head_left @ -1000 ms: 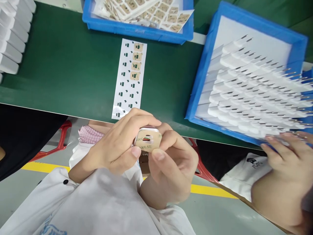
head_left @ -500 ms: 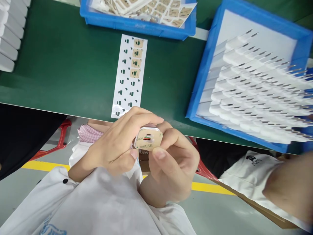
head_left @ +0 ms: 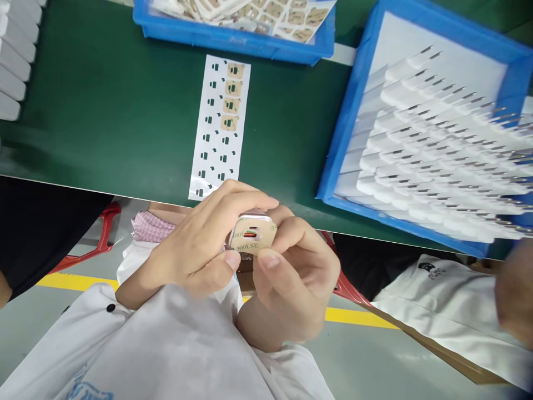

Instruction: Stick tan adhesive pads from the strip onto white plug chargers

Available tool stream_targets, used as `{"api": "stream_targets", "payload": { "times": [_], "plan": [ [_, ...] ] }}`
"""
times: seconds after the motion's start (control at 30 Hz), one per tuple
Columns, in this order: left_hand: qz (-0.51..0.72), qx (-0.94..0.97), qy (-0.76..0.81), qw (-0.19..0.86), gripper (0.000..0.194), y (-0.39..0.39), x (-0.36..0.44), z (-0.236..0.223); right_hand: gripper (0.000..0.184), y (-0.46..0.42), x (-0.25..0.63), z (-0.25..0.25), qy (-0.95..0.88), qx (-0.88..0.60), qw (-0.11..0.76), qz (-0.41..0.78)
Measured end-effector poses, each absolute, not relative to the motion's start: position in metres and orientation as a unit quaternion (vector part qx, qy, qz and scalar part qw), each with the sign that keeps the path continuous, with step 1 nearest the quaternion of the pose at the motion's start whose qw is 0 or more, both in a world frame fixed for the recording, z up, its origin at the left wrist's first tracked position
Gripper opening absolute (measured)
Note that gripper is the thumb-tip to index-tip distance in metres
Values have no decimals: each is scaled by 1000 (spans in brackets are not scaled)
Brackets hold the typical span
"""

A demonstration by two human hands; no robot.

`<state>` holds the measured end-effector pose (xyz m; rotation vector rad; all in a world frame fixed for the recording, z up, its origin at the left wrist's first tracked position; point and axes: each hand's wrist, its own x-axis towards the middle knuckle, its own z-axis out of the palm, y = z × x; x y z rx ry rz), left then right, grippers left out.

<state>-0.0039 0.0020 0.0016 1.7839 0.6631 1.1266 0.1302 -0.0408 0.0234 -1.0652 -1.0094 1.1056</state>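
Observation:
Both my hands meet just below the table's near edge around a small white charger (head_left: pixel 251 236) whose face carries a tan sticker printed "300LSE". My left hand (head_left: pixel 195 250) wraps the charger from the left, fingers curled over its top and thumb under it. My right hand (head_left: pixel 293 272) grips it from the right, thumb pressed on the sticker's lower edge. Just beyond my fingers, a white sticker sheet (head_left: pixel 220 126) lies on the green table (head_left: pixel 104 111), with a few tan stickers left near its far end.
A blue tray (head_left: pixel 345 139) packed with several white pronged chargers sits at the right. A blue bin (head_left: pixel 233 39) of sticker sheets stands at the back. White parts (head_left: pixel 14 61) line the far left. A co-worker's hand (head_left: pixel 514 294) shows at the right edge.
My hands and the charger have barely moved; my right thumb has shifted slightly on the sticker. The co-worker's hand has pulled away from the blue tray's near edge toward the right.

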Motion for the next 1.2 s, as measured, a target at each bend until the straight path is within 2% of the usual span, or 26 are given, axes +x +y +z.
{"api": "stream_targets", "payload": {
  "times": [0.2,0.37,0.5,0.63,0.73,0.83,0.9,1.0,1.2],
  "plan": [
    [485,713,262,433,34,3,-1,-5,22,-40,130,23,-451,-481,599,454],
    [512,726,258,380,31,7,6,-9,21,-43,129,18,-472,-487,598,427],
    [532,729,268,337,31,10,10,-15,19,-44,128,13,-514,-542,584,318],
    [533,706,288,366,33,10,14,-24,23,-39,132,6,-531,-600,559,212],
    [528,672,295,427,42,8,15,-32,27,-34,132,-4,-531,-607,535,253],
    [517,628,296,501,68,8,15,-39,36,-28,128,-15,-547,-604,491,308],
    [521,601,305,524,79,9,14,-42,35,-24,126,-21,-554,-601,477,322],
    [519,594,330,519,81,11,14,-46,34,-16,128,-25,-550,-594,472,350],
    [531,630,327,462,89,17,19,-60,48,5,133,-16,-521,-597,458,403]
  ]
}}
